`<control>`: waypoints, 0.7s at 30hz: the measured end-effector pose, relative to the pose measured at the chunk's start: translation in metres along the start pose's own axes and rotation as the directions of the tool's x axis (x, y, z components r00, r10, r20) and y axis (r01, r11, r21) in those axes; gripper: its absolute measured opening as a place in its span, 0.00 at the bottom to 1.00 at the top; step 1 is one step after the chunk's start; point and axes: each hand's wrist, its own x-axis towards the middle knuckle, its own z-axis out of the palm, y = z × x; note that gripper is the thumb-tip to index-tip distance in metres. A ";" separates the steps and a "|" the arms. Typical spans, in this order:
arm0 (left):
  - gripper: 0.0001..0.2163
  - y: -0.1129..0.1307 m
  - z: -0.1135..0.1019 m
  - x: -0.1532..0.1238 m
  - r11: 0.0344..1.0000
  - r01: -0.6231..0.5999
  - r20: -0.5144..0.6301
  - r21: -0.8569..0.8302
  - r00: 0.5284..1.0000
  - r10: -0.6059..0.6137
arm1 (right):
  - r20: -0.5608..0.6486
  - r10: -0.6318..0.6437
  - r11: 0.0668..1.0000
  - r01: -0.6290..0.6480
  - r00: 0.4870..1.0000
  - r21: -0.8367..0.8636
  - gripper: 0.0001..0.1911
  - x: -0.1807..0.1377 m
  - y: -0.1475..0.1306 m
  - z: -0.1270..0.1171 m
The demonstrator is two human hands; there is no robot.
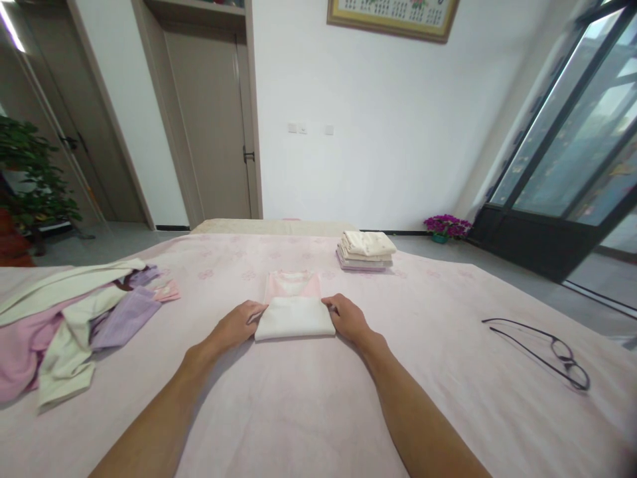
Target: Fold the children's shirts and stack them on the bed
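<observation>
In the middle of the pink cloth-covered surface lies a partly folded shirt (pixel 295 318), white on its near flap with a pink-and-white neckline part showing beyond the fold. My left hand (pixel 243 320) grips the flap's left edge near the fold, its fingers closed. At the opposite edge my right hand (pixel 347 317) pinches the flap's upper corner between thumb and fingers. The fingertips under the cloth are hidden. Past my right hand stands a neat stack of folded clothes (pixel 367 251), cream on top and lilac at the bottom.
A loose heap of clothes (pixel 74 325) in cream, pink and lilac spreads over the left side. Black-framed glasses (pixel 567 364) lie with arms unfolded on the right. The pink cover (pixel 298 411) is slightly wrinkled. Purple flowers (pixel 446 226) stand on the floor beyond.
</observation>
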 end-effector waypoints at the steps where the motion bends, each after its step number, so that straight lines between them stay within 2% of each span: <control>1: 0.28 -0.004 -0.003 -0.003 0.999 -0.026 0.055 0.022 0.998 0.024 | 0.048 -0.047 0.998 0.046 0.998 0.031 0.21 -0.001 0.004 -0.004; 5: 0.40 -0.008 -0.009 -0.012 0.993 -0.038 0.164 0.116 0.986 0.018 | 0.187 -0.196 0.978 0.178 0.963 0.105 0.29 -0.004 0.015 -0.014; 9: 0.41 0.000 -0.006 -0.014 0.979 0.020 0.178 0.204 0.982 -0.057 | 0.224 -0.223 0.975 0.214 0.949 0.066 0.34 -0.004 0.016 -0.016; 12: 0.36 -0.001 -0.002 -0.013 0.962 -0.007 0.128 0.272 0.991 -0.028 | 0.198 -0.244 0.970 0.241 0.949 0.035 0.33 -0.005 0.016 -0.012; 15: 0.30 -0.011 0.006 -0.013 0.936 -0.099 0.034 0.338 0.995 0.093 | 0.128 -0.263 0.964 0.265 0.956 0.000 0.30 -0.007 0.014 -0.007; 18: 0.22 -0.021 0.013 -0.011 0.902 -0.170 -0.073 0.396 0.974 0.215 | 0.086 -0.261 0.964 0.265 0.962 -0.039 0.27 -0.008 0.011 -0.005; 21: 0.19 -0.026 0.018 -0.007 0.883 -0.225 -0.170 0.413 0.933 0.317 | 0.124 -0.258 0.961 0.268 0.958 -0.068 0.28 -0.009 0.006 -0.009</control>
